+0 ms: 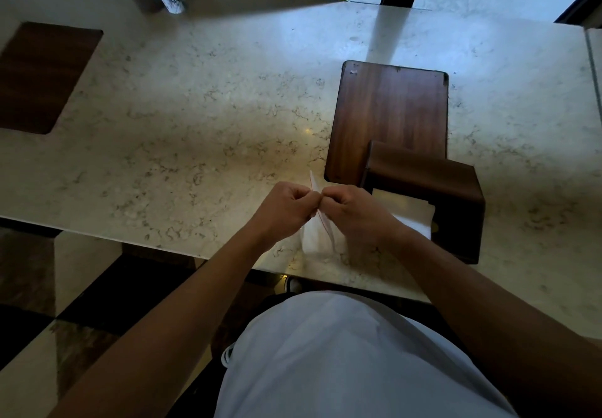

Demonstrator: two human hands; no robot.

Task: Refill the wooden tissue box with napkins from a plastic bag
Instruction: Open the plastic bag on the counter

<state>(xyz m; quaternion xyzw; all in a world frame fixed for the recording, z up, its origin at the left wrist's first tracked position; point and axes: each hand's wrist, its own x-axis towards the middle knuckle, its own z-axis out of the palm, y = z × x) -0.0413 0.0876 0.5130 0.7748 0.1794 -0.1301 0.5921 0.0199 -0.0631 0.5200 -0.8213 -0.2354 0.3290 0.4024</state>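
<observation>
Opening the plastic bag [321,238], by the look of it: top edge with its thin red line pinched between left hand [286,207] and right hand [350,211], knuckles nearly touching, directly over the marble counter [195,118] near its front edge. Fingers of both hands curled in and pressed against thumbs, gripping the bag's lip from opposite sides; exact fingertip contact hidden behind the knuckles. Bag standing roughly upright beneath the hands, whitish and full-looking, presumably holding the napkins, though contents cannot be made out clearly through the plastic.

Wooden tissue box [433,196] just to the right, touching or nearly touching the right wrist, lying with its open side toward the person and a few white napkins [408,214] showing inside. Flat wooden panel [391,118] set on the counter just behind the box, probably its removed base or lid; cannot say which.

Task judged early: bag apparently unopened, box not yet topped up. Next move likely calls for pulling the 2 hands apart to split the seal, with an even tug so the plastic parts along the line rather than tearing down the side and spilling the stack.

Both forearms reaching forward from the lower corners of the view, converging at the bag, wrists bent slightly inward, backs of the hands turned up toward the camera
</observation>
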